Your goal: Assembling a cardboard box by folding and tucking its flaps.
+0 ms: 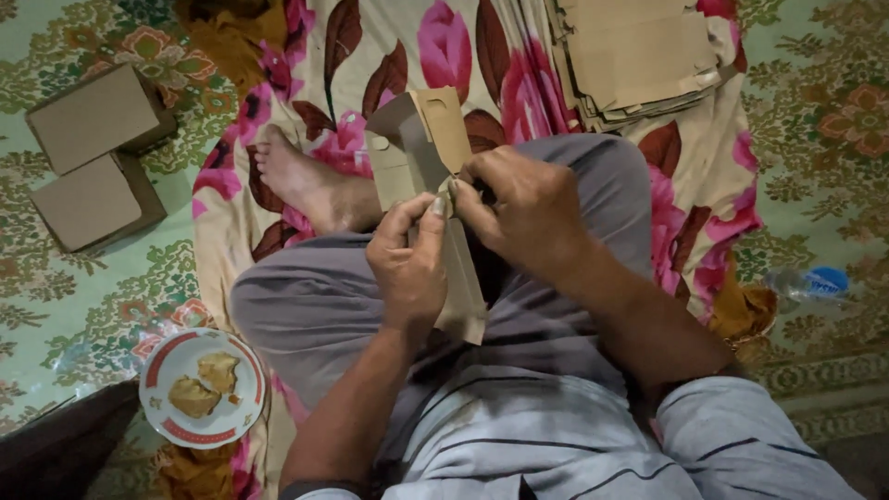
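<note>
a floral cloth [574, 83], pink and cream, covers the green patterned floor [56, 306] under the seated person, whose grey-trousered knees fill the middle and whose bare foot [296, 176] rests on the cloth. at the top right lies a stack of flat cardboard blanks [639, 56]. two folded cardboard boxes [93, 157] sit at the left, touching each other, well apart from the hands. a red-rimmed plate [162, 370] with bits of food is at the lower left; a plastic bottle [806, 282] lies at the right edge.

the half-folded cardboard piece [417, 139] stands over the lap, its long axis running from upper left down toward the body. the left hand [407, 264] is clenched round its lower strip, thumb and fingers pinching. the right hand [523, 208] pinches the same edge just beside it, fingertips meeting at the fold. both hands are equally near; the open flap rises away from them, toward the foot.
</note>
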